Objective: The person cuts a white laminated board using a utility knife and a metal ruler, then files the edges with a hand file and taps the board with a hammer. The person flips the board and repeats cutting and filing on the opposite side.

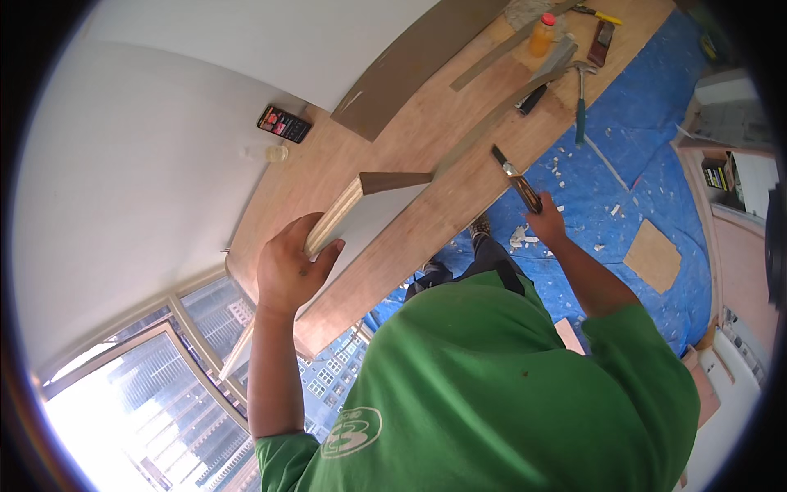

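Observation:
My left hand (291,266) grips a white-faced plywood board (373,215) by its raw layered edge, thumb on the white face and fingers behind. The board stands tilted on the wooden workbench (410,246). Along its far end runs a brown edging strip (395,181). My right hand (544,220) is closed round the handle of a utility knife (521,187), held at the bench's right edge. Its dark blade points up and away to the left, apart from the board.
On the bench lie a brown panel (410,74), a phone (284,123), a long brown strip (492,123), a hammer (581,107), a black-handled tool (533,100) and a red-capped bottle (542,37). Blue sheeting (648,156) with scraps covers the floor. A window (164,394) is at lower left.

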A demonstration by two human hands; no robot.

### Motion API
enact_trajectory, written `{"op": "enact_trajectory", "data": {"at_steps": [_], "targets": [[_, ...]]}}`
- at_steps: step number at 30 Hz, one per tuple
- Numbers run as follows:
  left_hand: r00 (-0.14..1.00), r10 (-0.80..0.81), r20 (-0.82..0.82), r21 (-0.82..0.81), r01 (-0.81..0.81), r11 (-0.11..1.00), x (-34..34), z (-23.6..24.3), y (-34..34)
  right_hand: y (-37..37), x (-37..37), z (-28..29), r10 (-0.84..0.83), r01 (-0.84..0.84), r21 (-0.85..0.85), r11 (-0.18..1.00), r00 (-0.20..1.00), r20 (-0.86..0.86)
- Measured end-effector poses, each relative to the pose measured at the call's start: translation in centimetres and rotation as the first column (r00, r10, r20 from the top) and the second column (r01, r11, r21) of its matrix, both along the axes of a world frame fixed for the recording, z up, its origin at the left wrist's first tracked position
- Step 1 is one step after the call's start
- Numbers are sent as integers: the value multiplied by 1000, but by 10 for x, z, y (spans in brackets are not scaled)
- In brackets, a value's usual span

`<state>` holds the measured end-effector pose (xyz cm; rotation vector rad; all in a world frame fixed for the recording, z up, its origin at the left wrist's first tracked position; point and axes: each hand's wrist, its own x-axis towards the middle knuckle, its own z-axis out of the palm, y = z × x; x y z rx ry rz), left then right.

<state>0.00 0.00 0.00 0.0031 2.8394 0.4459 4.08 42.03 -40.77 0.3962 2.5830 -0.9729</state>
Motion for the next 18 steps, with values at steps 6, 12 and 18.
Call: {"op": "enact_trajectory", "data": {"at_steps": [6,12,18], "targets": [[979,-199,33,106,195,975,-18,7,-3,-5,37,36,-179,409,-552,726,888,423],[952,-280,124,395,211,894,-50,-4,-4,-75,28,78,-183,556,-773,304,831,526],[942,-237,237,559,68,827,-53,-9,-9,-130,39,118,-303,618,-723,309,785,541]]}}
